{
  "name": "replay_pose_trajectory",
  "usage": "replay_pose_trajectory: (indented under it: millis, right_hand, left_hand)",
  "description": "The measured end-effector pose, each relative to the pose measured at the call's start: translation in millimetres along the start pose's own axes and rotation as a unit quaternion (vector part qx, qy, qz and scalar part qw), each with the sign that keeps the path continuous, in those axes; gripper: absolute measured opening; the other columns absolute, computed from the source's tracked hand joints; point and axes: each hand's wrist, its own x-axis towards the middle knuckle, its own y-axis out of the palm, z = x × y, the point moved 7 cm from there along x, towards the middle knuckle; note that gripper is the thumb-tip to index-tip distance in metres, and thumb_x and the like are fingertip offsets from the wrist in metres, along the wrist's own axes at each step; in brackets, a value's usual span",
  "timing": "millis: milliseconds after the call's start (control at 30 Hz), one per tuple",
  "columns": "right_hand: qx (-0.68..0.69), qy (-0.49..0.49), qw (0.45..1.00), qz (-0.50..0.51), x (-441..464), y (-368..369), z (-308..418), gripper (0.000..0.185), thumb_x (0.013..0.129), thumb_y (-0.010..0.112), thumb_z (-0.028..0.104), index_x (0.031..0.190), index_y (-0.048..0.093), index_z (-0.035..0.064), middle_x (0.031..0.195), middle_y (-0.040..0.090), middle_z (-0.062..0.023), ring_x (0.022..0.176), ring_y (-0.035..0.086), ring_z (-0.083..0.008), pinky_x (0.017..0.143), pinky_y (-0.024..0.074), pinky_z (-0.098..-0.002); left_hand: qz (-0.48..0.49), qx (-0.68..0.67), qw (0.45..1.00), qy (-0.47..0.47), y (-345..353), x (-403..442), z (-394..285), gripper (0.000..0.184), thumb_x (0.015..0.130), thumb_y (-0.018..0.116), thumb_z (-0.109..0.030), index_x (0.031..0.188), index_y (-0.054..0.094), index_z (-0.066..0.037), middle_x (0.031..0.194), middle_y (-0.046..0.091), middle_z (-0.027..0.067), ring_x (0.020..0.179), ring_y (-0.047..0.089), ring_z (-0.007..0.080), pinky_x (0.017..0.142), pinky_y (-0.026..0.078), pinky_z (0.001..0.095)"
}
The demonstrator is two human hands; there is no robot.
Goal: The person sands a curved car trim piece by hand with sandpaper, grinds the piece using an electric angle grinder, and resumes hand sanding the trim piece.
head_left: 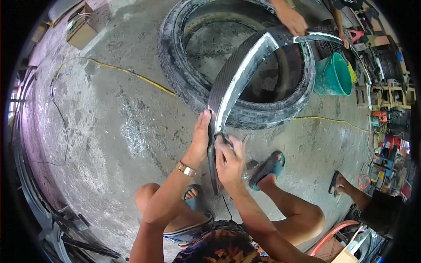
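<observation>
A long curved dark panel (224, 79) with a woven-looking surface and a whitish inner edge lies across a big dusty tyre (180, 72) on the floor. My left hand (201, 138), below a wrist with a gold-coloured watch, rests against the panel's near end, its fingers pressed along the side. My right hand (231, 160) is closed at the inner edge of that same end, around a small dark piece whose shape is partly hidden by the fingers. Farther up, a co-worker's hand (293, 19) touches the panel's far part.
A green bucket (324, 79) stands right of the tyre. A yellow hose (131, 73) crosses the floor. A cardboard box (82, 35) is at the upper left. Another person's sandalled foot (337, 184) is at the right, near shelves and tools.
</observation>
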Motion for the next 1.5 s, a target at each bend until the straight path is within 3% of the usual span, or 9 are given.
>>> replay_pose_trajectory:
  millis: [233, 333, 500, 633, 700, 833, 1100, 1200, 1500]
  right_hand:
    - [0.024, 0.018, 0.999, -0.039, 12.8, 2.1, 0.5, 0.03, 0.08, 0.072, -0.001, 0.109, 0.073, 0.0063, 0.107, 0.061, -0.0158, 0.087, 0.058, -0.0351, 0.075, 0.0488, -0.0433]
    - [0.008, -0.001, 0.998, -0.055, -3.8, -5.5, 9.8, 0.029, 0.079, 0.072, 0.0, 0.107, 0.072, 0.007, 0.107, 0.061, -0.0129, 0.086, 0.057, -0.0334, 0.074, 0.0487, -0.0428]
    - [0.035, -0.026, 0.998, -0.038, 58.4, -11.6, -5.1, 0.026, 0.081, 0.074, 0.001, 0.106, 0.072, 0.0064, 0.104, 0.061, -0.0122, 0.087, 0.061, -0.0317, 0.074, 0.0511, -0.0403]
    - [0.137, 0.134, 0.98, -0.055, 36.7, -30.1, -20.4, 0.023, 0.086, 0.075, 0.008, 0.108, 0.071, 0.0053, 0.103, 0.061, -0.0147, 0.091, 0.065, -0.0345, 0.075, 0.0538, -0.0414]
    - [0.099, 0.104, 0.989, -0.047, 36.1, -22.5, -12.0, 0.025, 0.085, 0.076, 0.008, 0.11, 0.072, 0.006, 0.103, 0.061, -0.0149, 0.091, 0.065, -0.0338, 0.075, 0.0535, -0.0403]
    - [0.034, 0.015, 0.998, -0.046, 16.1, -2.6, -6.5, 0.032, 0.083, 0.075, 0.006, 0.115, 0.07, 0.0072, 0.104, 0.06, -0.0172, 0.09, 0.061, -0.0351, 0.076, 0.0519, -0.0413]
    - [0.039, 0.006, 0.999, -0.022, -5.2, -3.9, 5.4, 0.032, 0.082, 0.073, 0.002, 0.114, 0.069, 0.0053, 0.107, 0.06, -0.0146, 0.09, 0.06, -0.0332, 0.076, 0.0518, -0.0406]
    - [0.063, 0.01, 0.998, -0.007, 10.2, -2.9, 0.5, 0.03, 0.081, 0.075, 0.003, 0.111, 0.07, 0.0067, 0.106, 0.06, -0.014, 0.09, 0.061, -0.0321, 0.072, 0.0524, -0.0402]
    - [0.094, 0.012, 0.995, -0.019, 43.6, -11.8, -4.3, 0.023, 0.083, 0.075, 0.001, 0.106, 0.07, 0.0042, 0.102, 0.061, -0.0147, 0.086, 0.064, -0.0319, 0.071, 0.0534, -0.0398]
  left_hand:
    - [0.036, -0.013, 0.999, -0.029, 11.9, -1.5, -5.9, 0.051, 0.109, 0.039, -0.045, 0.134, 0.054, -0.003, 0.123, 0.062, 0.0066, 0.106, 0.06, 0.0147, 0.095, 0.049, 0.0325]
    - [-0.007, 0.004, 0.999, 0.038, 8.8, 2.6, -9.4, 0.054, 0.108, 0.04, -0.048, 0.132, 0.056, -0.003, 0.117, 0.065, 0.0076, 0.1, 0.063, 0.0164, 0.093, 0.051, 0.0332]
    - [0.04, -0.025, 0.998, -0.048, 7.3, -0.5, -2.5, 0.056, 0.107, 0.039, -0.05, 0.132, 0.055, -0.003, 0.115, 0.066, 0.0099, 0.1, 0.065, 0.0179, 0.092, 0.053, 0.0348]
    - [0.052, 0.002, 0.997, -0.059, 3.2, -1.3, -1.1, 0.05, 0.109, 0.039, -0.045, 0.134, 0.052, -0.004, 0.118, 0.063, 0.0069, 0.1, 0.062, 0.0143, 0.089, 0.052, 0.0313]
    - [0.072, -0.034, 0.996, -0.036, 11.1, 1.6, -4.2, 0.056, 0.107, 0.039, -0.052, 0.131, 0.056, -0.004, 0.113, 0.068, 0.0103, 0.097, 0.068, 0.0184, 0.086, 0.056, 0.0342]
    - [0.022, -0.01, 0.999, -0.024, 6.1, -1.9, -6.5, 0.052, 0.106, 0.042, -0.053, 0.125, 0.059, -0.007, 0.098, 0.065, 0.0035, 0.081, 0.062, 0.0125, 0.077, 0.054, 0.0304]
    - [-0.052, 0.029, 0.998, 0.018, 5.2, 2.5, -11.1, 0.053, 0.104, 0.045, -0.056, 0.117, 0.061, -0.008, 0.088, 0.062, 0.001, 0.073, 0.059, 0.0119, 0.066, 0.05, 0.0281]
    - [-0.024, 0.044, 0.998, -0.03, -5.7, 0.0, 0.9, 0.054, 0.104, 0.043, -0.057, 0.116, 0.06, -0.007, 0.082, 0.062, 0.0031, 0.065, 0.059, 0.0137, 0.063, 0.05, 0.0284]
    - [-0.007, -0.004, 1.0, -0.022, 16.3, -6.6, -12.0, 0.052, 0.106, 0.042, -0.054, 0.12, 0.061, -0.008, 0.093, 0.064, 0.002, 0.077, 0.061, 0.0104, 0.069, 0.051, 0.0264]
